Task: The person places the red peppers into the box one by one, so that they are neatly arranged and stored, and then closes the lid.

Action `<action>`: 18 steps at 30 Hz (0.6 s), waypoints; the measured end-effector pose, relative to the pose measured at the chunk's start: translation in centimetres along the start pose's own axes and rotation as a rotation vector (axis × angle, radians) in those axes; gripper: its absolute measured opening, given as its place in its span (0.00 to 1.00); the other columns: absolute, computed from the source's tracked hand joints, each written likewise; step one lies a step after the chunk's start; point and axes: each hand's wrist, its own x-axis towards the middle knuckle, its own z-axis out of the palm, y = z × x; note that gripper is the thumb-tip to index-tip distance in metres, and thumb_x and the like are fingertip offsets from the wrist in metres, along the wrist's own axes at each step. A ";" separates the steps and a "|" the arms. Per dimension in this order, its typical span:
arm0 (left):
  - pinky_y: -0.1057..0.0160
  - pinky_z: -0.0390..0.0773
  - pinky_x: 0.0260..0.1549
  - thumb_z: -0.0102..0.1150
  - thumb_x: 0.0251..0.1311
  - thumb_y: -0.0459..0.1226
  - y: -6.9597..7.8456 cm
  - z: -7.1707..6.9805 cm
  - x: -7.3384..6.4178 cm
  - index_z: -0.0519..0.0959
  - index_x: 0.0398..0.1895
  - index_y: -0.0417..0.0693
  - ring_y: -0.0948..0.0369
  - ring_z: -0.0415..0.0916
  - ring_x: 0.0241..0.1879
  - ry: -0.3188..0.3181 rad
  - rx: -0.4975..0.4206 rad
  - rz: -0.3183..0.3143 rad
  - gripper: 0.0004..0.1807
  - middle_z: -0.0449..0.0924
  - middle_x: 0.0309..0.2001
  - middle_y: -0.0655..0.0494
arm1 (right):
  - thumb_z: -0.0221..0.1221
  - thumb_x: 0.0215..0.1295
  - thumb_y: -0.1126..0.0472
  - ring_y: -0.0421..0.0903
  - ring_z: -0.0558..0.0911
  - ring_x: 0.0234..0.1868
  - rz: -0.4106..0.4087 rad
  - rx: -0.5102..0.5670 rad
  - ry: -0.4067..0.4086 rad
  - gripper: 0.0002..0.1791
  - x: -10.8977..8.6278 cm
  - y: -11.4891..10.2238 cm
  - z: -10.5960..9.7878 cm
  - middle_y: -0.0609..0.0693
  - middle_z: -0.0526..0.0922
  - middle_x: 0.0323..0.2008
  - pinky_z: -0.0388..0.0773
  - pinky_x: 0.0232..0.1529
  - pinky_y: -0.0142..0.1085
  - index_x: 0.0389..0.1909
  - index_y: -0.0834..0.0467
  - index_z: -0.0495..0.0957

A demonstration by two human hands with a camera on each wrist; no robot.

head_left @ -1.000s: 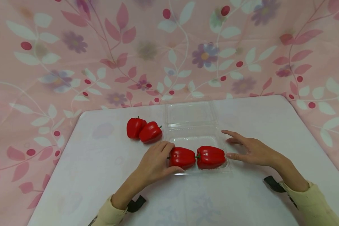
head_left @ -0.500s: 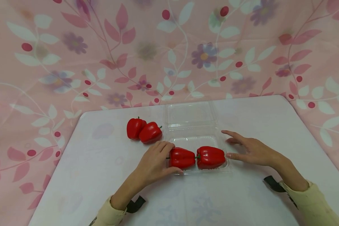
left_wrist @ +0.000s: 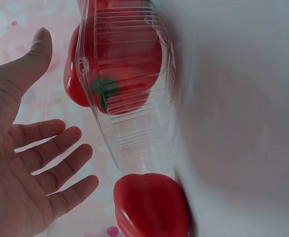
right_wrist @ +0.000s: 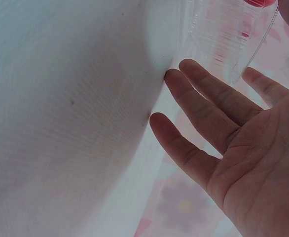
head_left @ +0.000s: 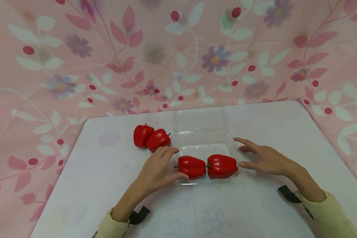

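Observation:
Two red bell peppers lie end to end in the front of a clear plastic clamshell box (head_left: 206, 148), whose lid is folded back. The left pepper (head_left: 191, 167) has its green stem toward my left hand; the right pepper (head_left: 222, 166) lies beside it. My left hand (head_left: 155, 170) is at the box's left side, fingers spread and holding nothing. In the left wrist view a gap shows between the left hand (left_wrist: 31, 153) and the box. My right hand (head_left: 269, 160) stays by the box's right side, its fingers extended, with nothing held.
Two more red peppers, one at the back (head_left: 142, 135) and one nearer the box (head_left: 158, 139), lie touching on the white table (head_left: 107, 175) left of the box. A pink floral cloth (head_left: 166, 59) hangs behind the table.
My left hand has let go of the left pepper and drawn back slightly to the left. The right hand and the peppers have stayed in place.

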 end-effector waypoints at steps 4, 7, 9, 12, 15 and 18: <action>0.58 0.79 0.51 0.76 0.42 0.58 -0.3 -0.3 -0.2 0.74 0.58 0.47 0.60 0.70 0.55 0.024 -0.024 -0.004 0.42 0.75 0.54 0.55 | 0.65 0.60 0.40 0.57 0.77 0.59 0.009 0.008 0.000 0.46 -0.1 -0.1 0.0 0.54 0.79 0.59 0.71 0.51 0.67 0.76 0.38 0.53; 0.58 0.78 0.52 0.77 0.42 0.57 -0.5 -0.4 -0.4 0.74 0.59 0.47 0.60 0.70 0.56 0.030 -0.036 -0.023 0.42 0.74 0.55 0.55 | 0.64 0.60 0.40 0.58 0.77 0.59 0.010 0.008 -0.002 0.46 -0.1 -0.2 -0.1 0.55 0.79 0.59 0.71 0.51 0.68 0.76 0.38 0.53; 0.58 0.78 0.52 0.77 0.42 0.57 -0.6 -0.5 -0.5 0.73 0.59 0.47 0.60 0.70 0.57 0.031 -0.040 -0.043 0.43 0.74 0.56 0.55 | 0.64 0.60 0.40 0.58 0.77 0.59 0.008 0.006 -0.004 0.46 -0.1 -0.2 -0.1 0.55 0.79 0.59 0.71 0.51 0.68 0.76 0.39 0.53; 0.57 0.78 0.52 0.79 0.40 0.55 -1.0 -0.6 -0.7 0.73 0.60 0.47 0.59 0.70 0.57 0.039 -0.046 -0.073 0.43 0.74 0.57 0.55 | 0.64 0.60 0.40 0.58 0.77 0.59 0.005 0.005 -0.003 0.45 -0.1 -0.2 -0.1 0.55 0.79 0.59 0.71 0.51 0.68 0.76 0.39 0.53; 0.56 0.79 0.51 0.81 0.39 0.52 -1.5 -0.9 -0.9 0.73 0.61 0.47 0.59 0.70 0.58 0.053 -0.057 -0.096 0.44 0.74 0.57 0.55 | 0.64 0.60 0.40 0.58 0.77 0.59 0.005 0.006 -0.001 0.45 0.0 -0.3 -0.1 0.54 0.79 0.59 0.71 0.51 0.68 0.76 0.40 0.54; 0.55 0.79 0.50 0.82 0.38 0.50 -2.1 -1.2 -1.0 0.73 0.60 0.48 0.59 0.69 0.58 0.074 -0.072 -0.111 0.44 0.73 0.57 0.55 | 0.64 0.60 0.40 0.58 0.77 0.59 0.004 0.008 -0.003 0.46 0.0 -0.3 -0.2 0.54 0.79 0.59 0.71 0.50 0.68 0.76 0.41 0.54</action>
